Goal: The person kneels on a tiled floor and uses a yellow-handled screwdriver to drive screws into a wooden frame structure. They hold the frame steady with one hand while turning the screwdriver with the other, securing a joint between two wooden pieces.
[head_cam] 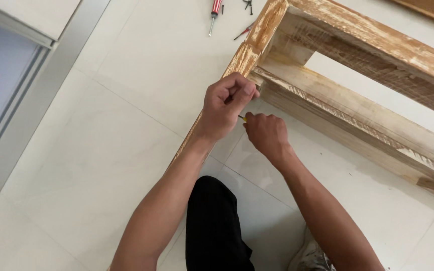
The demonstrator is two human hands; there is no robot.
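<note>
Our right hand (266, 134) grips what seems a yellow-handled tool (243, 118), its shaft pointing left toward the frame (242, 60) pinched by left fingers (237, 90).

left: bare floor tiles (126, 100) (open) | right: wooden frame (357, 105) blocks

Two hands (227, 105), one wooden frame (357, 75), two screwdrivers (216, 12)

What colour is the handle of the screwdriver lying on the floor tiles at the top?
Red with white stripes on the screwdriver, seen in the head view.
</note>
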